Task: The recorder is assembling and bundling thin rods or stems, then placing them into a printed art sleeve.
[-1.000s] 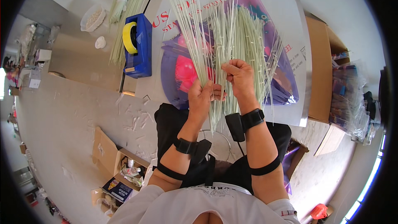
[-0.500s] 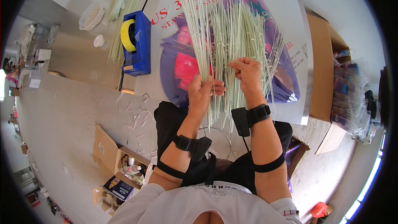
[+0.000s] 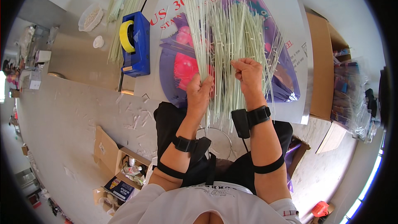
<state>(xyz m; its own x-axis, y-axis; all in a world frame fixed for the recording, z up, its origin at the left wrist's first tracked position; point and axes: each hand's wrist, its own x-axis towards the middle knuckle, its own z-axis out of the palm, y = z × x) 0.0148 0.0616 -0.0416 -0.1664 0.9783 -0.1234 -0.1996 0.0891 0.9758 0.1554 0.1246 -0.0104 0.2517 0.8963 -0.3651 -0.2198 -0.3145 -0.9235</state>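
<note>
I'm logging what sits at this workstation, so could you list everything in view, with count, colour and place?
Thin sticks: one fanned bundle, pale green-white, held upright over the table.
Plastic sleeves: a stack, purple with pink print, on the white sheet under the sticks.
Tape dispenser: one, blue with a yellow roll, left on the table.
Spare sticks: one loose pile, pale green, far left of the table.
Cardboard box: one, brown, right of the table.
Open carton: one, brown, on the floor at lower left.
Left hand: grip closed on the sticks.
Right hand: grip closed on the sticks.

Blue tape dispenser [image 3: 134,45], brown cardboard box [image 3: 321,66], white bowl [image 3: 90,17]
</note>
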